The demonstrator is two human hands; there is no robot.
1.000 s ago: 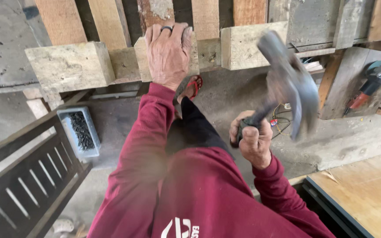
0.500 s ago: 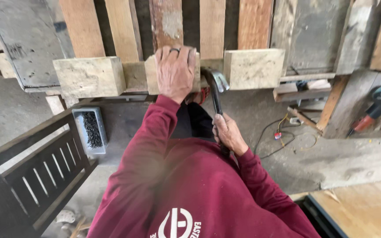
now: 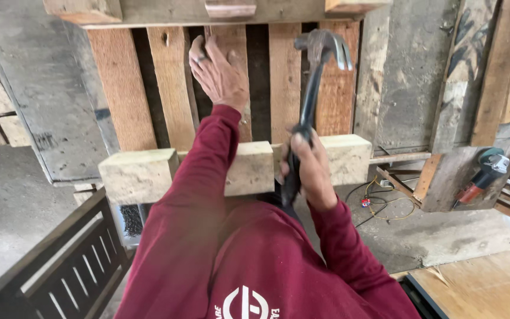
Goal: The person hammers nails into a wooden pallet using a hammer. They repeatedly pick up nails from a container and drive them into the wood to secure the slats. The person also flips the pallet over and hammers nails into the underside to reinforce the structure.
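Note:
My left hand (image 3: 216,74), with a ring on one finger, lies flat on a reddish slat of the wooden pallet (image 3: 175,88). My right hand (image 3: 311,171) grips the black handle of a claw hammer (image 3: 317,65), held upright with its steel head raised in front of the slats. Three pale wooden blocks, among them the left one (image 3: 140,174) and the right one (image 3: 349,156), cross the pallet's near edge, just under my arms. Dark red sleeves cover both arms.
A dark slatted wooden frame (image 3: 60,272) stands at lower left, beside a small tray of nails (image 3: 130,220). An angle grinder (image 3: 482,174) rests on boards at the right, with cables (image 3: 385,204) on the concrete floor. Grey panels lean at both sides.
My view has tilted up the pallet. My left hand moved from the middle block up onto the slats. The hammer went from low by the block to raised upright.

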